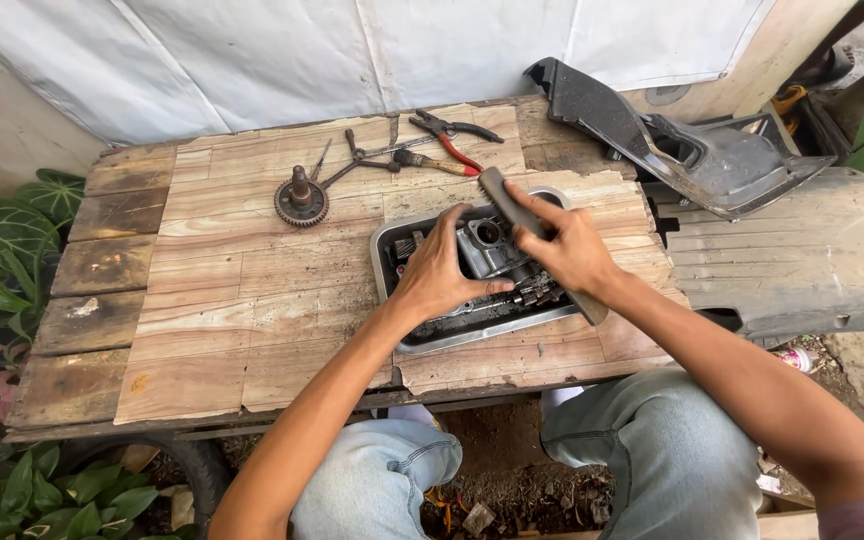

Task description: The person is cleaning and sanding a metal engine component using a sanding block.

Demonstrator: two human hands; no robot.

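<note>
1. Two hands are in the tray (472, 335) right now, which sits on the right half of the wooden table (232, 300).
2. Our left hand (442, 265) has its fingers curled over the metal engine part (489, 250) in the middle of that tray, thumb on the near side. It looks like a steadying grip.
3. Our right hand (567, 245) is wrapped tight round a long grey bar (500, 190). The bar lies slantwise across the part, far end toward the pliers, near end poking out past the wrist.
4. Our read is that we're mid-stroke, working the bar against the part while the other hand pins it. Whether it's a file or just a lever, we can't tell.
5. Any next move calls for keeping the part pressed down so it doesn't skate around in the greasy tray, plus watching the small bits (542, 293) lying just beside it.
6. Other stuff: a gear on a shaft (301, 200) to the left, red-handled pliers (449, 137) and a screwdriver (321, 160) at the far edge, and a black plastic panel (652, 135) off to the right.
</note>
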